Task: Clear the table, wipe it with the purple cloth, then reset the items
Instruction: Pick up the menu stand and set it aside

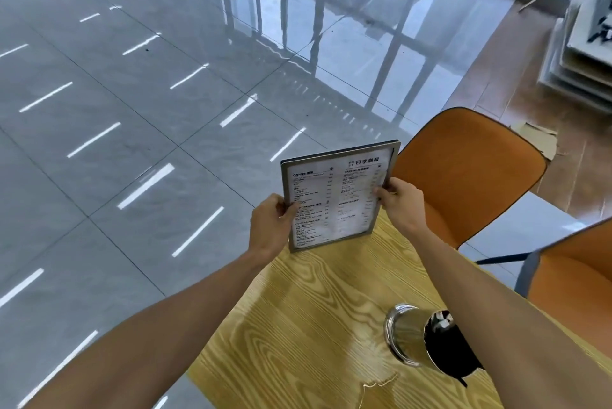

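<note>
Trainee: Where does the menu stand [337,196] sit at this step?

Instructor: It stands upright at the far corner of the wood-grain surface [298,326], its bottom edge at or just above the top; contact cannot be confirmed. The left hand [270,226] is closed on its left edge, the right hand [402,206] on its right edge, thumbs on the printed face.

Trainee: How should the person handle it?

Instructor: Probably keep both grips level so the frame stays vertical. Move it clear of the orange chair [470,170] behind. The glass cup holder [405,334] near the right forearm is the likely hazard; route the elbow above it.
</note>
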Tool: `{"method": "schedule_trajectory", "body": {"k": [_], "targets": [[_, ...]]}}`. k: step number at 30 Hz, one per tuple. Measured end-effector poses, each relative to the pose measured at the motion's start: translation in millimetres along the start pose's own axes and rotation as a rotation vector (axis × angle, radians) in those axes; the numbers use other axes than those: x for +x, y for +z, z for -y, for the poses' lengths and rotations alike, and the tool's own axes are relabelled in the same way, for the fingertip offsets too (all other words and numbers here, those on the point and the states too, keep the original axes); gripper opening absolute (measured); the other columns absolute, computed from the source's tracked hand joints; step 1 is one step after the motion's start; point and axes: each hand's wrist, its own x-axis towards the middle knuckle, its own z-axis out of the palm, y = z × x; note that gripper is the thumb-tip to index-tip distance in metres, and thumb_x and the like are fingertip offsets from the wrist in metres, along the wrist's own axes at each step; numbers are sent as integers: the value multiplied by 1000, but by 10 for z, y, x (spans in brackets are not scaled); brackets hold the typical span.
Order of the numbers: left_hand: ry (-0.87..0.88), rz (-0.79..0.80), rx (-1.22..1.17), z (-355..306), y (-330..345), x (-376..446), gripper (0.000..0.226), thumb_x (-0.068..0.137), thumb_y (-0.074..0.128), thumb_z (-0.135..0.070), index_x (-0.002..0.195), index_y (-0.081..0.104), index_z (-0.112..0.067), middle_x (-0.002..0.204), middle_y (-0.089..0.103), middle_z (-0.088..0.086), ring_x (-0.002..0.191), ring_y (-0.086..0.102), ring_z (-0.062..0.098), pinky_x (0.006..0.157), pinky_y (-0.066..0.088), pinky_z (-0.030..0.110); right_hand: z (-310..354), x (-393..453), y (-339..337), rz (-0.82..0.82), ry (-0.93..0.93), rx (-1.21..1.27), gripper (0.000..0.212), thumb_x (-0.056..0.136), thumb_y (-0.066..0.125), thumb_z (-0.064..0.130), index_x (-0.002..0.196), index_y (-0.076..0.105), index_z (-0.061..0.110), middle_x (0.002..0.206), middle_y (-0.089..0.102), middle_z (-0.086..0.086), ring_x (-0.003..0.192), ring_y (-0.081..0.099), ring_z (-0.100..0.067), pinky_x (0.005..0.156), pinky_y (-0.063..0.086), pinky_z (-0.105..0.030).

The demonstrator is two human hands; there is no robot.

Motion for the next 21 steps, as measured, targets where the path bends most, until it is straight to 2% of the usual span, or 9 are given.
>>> {"method": "schedule_trajectory", "body": {"k": [4,6,8,9,13,17,19,21], "targets": [[-7,-21,-10,-25,39,83,20,92,69,-34,86,63,-15,85,69,-2,78,67,12,68,59,31,75,181,10,12,21,5,10,99,64,21,100,73,16,97,74,3,85,69,-18,76,60,-42],[-21,-28,-36,-37,69,104,19,92,69,-33,87,64,-16,86,70,-3,79,68,12,71,59,32,116,236,14,6,35,5,13,99,62,20,104,72,13,101,75,-1,84,68,-17,69,58,-33],[-30,-24,-50,-40,92,107,19,92,69,-34,87,64,-16,86,71,-2,79,69,12,71,60,33,148,258,24,1,43,-12,16,100,61,20,109,70,11,107,74,-4,86,65,-17,61,47,-21],[-32,-21,-46,-39,95,99,19,92,69,-33,87,63,-16,86,71,-2,79,69,13,70,60,32,161,252,26,8,48,-18,18,100,61,20,113,69,9,111,73,-5,91,65,-18,62,45,-19],[-27,-15,-33,-53,77,55,20,94,67,-33,89,62,-15,87,70,-3,79,69,11,68,59,28,153,155,6,137,77,-9,34,100,62,20,132,60,8,131,66,-6,119,60,-23,86,49,-29],[-52,-10,-15,-123,114,-46,21,96,64,-35,99,59,-15,97,68,-2,88,67,13,67,51,21,45,-17,-102,219,106,7,55,100,64,29,151,45,20,146,57,-4,136,51,-24,106,47,-45],[-80,6,-8,-143,188,-153,28,95,64,-38,108,56,-15,108,64,2,98,64,19,75,53,30,-21,-129,-196,219,125,-15,62,99,64,36,154,40,24,150,52,-5,138,49,-25,109,45,-48],[-128,70,36,-170,297,-307,52,93,64,-41,131,47,-9,129,54,11,118,56,27,92,50,39,-78,-259,-312,215,120,-43,64,98,64,38,155,39,25,152,50,-7,136,50,-26,110,45,-49]]}}
